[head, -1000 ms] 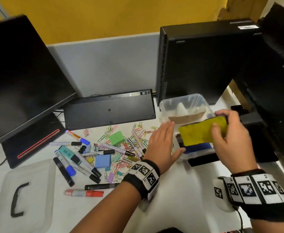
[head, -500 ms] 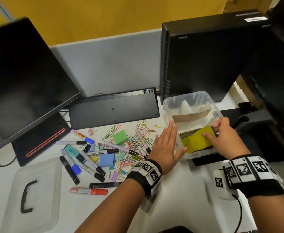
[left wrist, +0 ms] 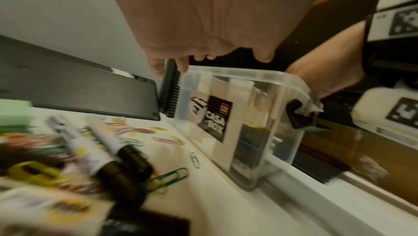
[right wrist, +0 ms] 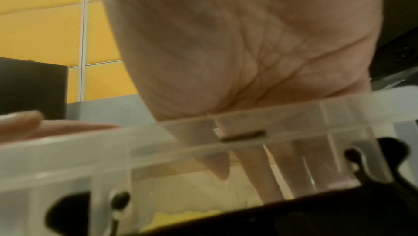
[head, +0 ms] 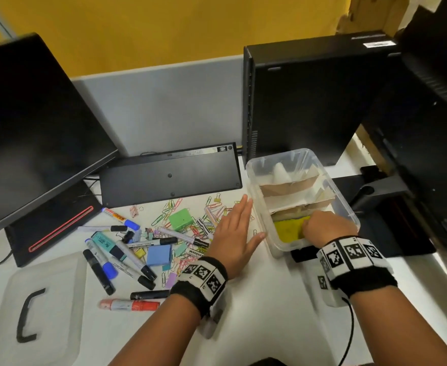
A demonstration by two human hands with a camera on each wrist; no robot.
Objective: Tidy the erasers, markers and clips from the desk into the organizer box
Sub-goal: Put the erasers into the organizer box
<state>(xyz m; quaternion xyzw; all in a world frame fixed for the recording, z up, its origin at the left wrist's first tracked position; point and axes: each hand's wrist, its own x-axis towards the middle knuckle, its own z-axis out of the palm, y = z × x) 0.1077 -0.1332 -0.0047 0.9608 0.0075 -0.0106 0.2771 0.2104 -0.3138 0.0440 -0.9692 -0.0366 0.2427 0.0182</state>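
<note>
A clear organizer box (head: 330, 180) with cardboard dividers stands at the desk's right. My right hand (head: 322, 223) reaches into its near compartment, fingers bent down on a yellow eraser (head: 287, 229) lying inside. Through the box wall (right wrist: 203, 132) the fingers (right wrist: 260, 177) point down above the yellow eraser (right wrist: 181, 216). My left hand (head: 234, 231) lies flat and open against the box's left side, holding nothing; the left wrist view shows its palm (left wrist: 208, 25) beside the box (left wrist: 248, 114). Markers (head: 127, 249), paper clips (head: 169, 207), a green eraser (head: 181, 220) and a blue eraser (head: 159, 254) lie scattered to the left.
The box lid (head: 32, 313) with a black handle lies at the front left. An upturned keyboard (head: 169, 175) leans behind the clutter, beside a monitor (head: 32, 128). A black computer tower (head: 309, 101) stands right behind the box, with a monitor stand (head: 381, 191) to its right.
My right hand has brought the yellow eraser down from above the box into the near compartment. The left hand has stayed flat beside the box.
</note>
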